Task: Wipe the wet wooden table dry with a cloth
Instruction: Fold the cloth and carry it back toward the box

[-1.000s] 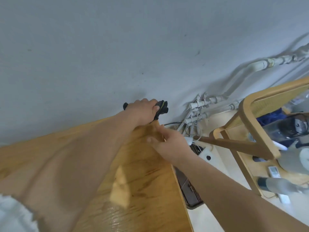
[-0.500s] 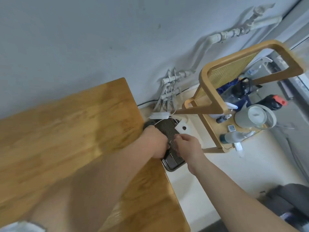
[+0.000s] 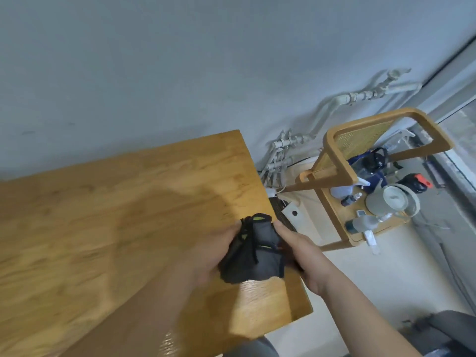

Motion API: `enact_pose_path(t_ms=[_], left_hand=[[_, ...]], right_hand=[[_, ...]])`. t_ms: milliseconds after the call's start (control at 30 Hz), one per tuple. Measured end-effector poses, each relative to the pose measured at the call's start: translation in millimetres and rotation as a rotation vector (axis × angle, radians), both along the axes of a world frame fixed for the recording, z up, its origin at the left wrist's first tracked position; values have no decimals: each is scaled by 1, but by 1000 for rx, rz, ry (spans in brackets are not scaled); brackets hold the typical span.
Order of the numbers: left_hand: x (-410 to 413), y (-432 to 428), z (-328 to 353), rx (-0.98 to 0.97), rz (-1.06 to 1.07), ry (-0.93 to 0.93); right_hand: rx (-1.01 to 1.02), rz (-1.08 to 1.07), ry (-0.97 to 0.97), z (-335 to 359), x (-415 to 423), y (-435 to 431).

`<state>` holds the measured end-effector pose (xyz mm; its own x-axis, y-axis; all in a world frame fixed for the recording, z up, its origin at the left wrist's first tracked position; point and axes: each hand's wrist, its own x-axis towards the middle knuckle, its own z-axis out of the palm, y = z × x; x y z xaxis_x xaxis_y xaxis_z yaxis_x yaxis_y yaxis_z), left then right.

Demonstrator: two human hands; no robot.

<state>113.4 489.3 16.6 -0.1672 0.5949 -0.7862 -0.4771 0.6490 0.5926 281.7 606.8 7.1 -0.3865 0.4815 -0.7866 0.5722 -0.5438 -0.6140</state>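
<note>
Both hands hold a dark grey cloth (image 3: 251, 256) with yellow-green trim, bunched up between them above the right edge of the wooden tabletop (image 3: 108, 217). The left hand (image 3: 213, 249) grips the cloth's left side with its fingers curled into the folds; the right hand (image 3: 302, 256) clasps the opposite side, thumb lying along the fabric. A glossy patch shows on the tabletop below the left forearm. Beyond the right hand, on the floor, stands a wooden rack (image 3: 337, 161) carrying bottles and a grey kettle (image 3: 391, 200). White pipes (image 3: 280, 150) run along the wall behind the tabletop's far corner.
</note>
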Motion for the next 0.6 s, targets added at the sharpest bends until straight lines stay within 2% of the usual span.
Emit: enact_pose_path(t_ms=[67, 200, 433, 600], left_hand=[[-20, -57, 16, 62, 171, -180], [-50, -184, 31, 213, 373, -314], [-63, -387, 27, 409, 678, -206], [-56, -477, 25, 498, 942, -191]], right_hand=[[-78, 122, 86, 15, -25, -40], [-122, 305, 200, 40, -82, -140], [-73, 528, 192, 47, -177, -309], [-65, 665, 203, 58, -224, -389]])
